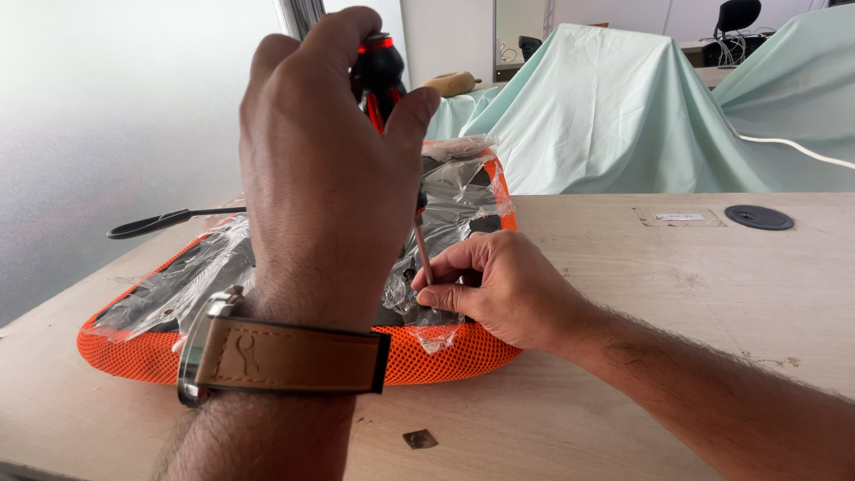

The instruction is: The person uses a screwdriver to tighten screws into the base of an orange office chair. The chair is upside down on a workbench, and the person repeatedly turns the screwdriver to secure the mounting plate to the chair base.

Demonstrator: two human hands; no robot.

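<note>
Nearest the camera, my left hand, a watch on its wrist, wraps its fingers tight around the handle of a screwdriver, held almost upright. Its shaft runs down to my right hand, whose thumb and forefinger pinch together at the tip, other fingers curled. Both work over an orange mesh seat wrapped in plastic film, lying on the table. Behind stand green cloths.

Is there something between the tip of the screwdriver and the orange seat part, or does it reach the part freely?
Crumpled clear plastic wrap covers the orange mesh seat part around the screwdriver shaft. The right hand's fingers hide the tip, so contact cannot be told.
</note>
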